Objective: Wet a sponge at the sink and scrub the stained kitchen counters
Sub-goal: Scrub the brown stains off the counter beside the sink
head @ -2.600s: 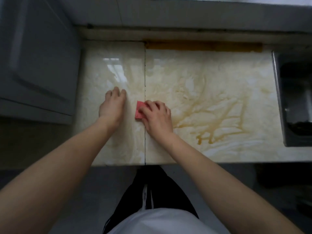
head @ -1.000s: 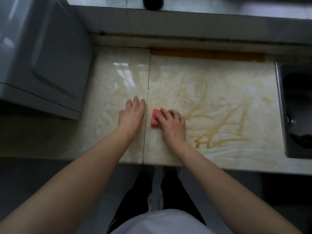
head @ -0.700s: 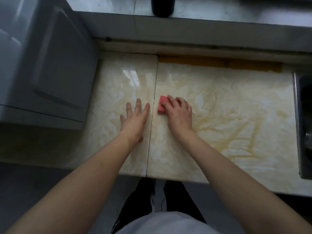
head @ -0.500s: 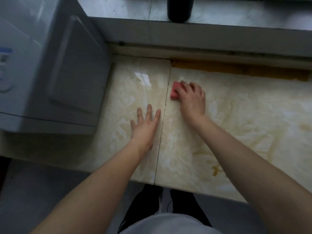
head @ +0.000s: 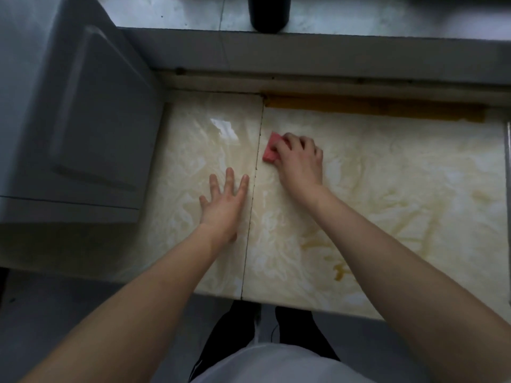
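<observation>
Two slabs of pale counter point(head: 387, 189) were seen, joined at a dark seam point(head: 250, 222), with a grey appliance point(head: 69, 120) stood at the left end. Brown stains point(head: 338, 272) lay near the front edge, and an amber strip point(head: 373, 109) ran along the back wall. The left hand point(head: 224, 205) was laid flat, fingers spread, just left of the seam. The right hand point(head: 300, 164) was curled over a pink sponge point(head: 270, 152), pressed to the counter just right of the seam (its wetness could not be told). Scrubbing was judged to be the step in hand. Next, the sponge would need to be drawn toward the brown stains under firm pressure.
</observation>
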Tool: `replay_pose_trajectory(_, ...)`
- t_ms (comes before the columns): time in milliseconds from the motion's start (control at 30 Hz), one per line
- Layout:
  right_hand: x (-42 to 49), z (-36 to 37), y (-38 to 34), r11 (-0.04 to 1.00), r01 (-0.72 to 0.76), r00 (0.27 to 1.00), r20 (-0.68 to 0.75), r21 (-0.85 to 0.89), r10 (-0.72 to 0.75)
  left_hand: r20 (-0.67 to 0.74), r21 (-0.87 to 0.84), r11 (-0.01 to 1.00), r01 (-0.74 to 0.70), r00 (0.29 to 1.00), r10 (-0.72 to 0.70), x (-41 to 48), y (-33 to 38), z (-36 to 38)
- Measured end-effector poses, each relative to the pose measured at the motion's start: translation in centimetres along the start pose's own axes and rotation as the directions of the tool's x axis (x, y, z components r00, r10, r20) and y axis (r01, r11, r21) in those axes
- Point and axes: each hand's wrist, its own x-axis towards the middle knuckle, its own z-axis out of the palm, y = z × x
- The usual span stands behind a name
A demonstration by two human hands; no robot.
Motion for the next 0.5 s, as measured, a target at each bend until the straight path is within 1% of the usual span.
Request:
replay_pose_trajectory(133, -6.2, 1.0, 0.4, 1.0, 0.013, 1.0, -0.006, 0.013, -0.013, 0.022, -0.009, 1.0, 0.008, 1.0, -0.008, 0.1, 0.1, 0.2)
replay_pose_trajectory(300, -14.4, 2.4, 0.5, 1.0, 0.018, 1.0, 0.025, 0.009, -0.018, -0.002, -0.069, 0.998, 0.014, 1.0, -0.014, -0.2, -0.1, 0.2)
replay_pose_trajectory(400, -18.7, 2.8, 0.5, 1.0, 0.019, 0.998, 0.067, -0.009, -0.018, -0.078, -0.074, 0.997, 0.022, 0.997, -0.028, -1.1, 0.1, 0.7)
replay_pose_trajectory(500, -22.1, 3.2, 0.5, 0.999, 0.019, 0.995, 0.095, -0.027, -0.016, -0.226, -0.063, 0.998, -0.023, 0.974, 0.008, -2.8, 0.8, 2.1)
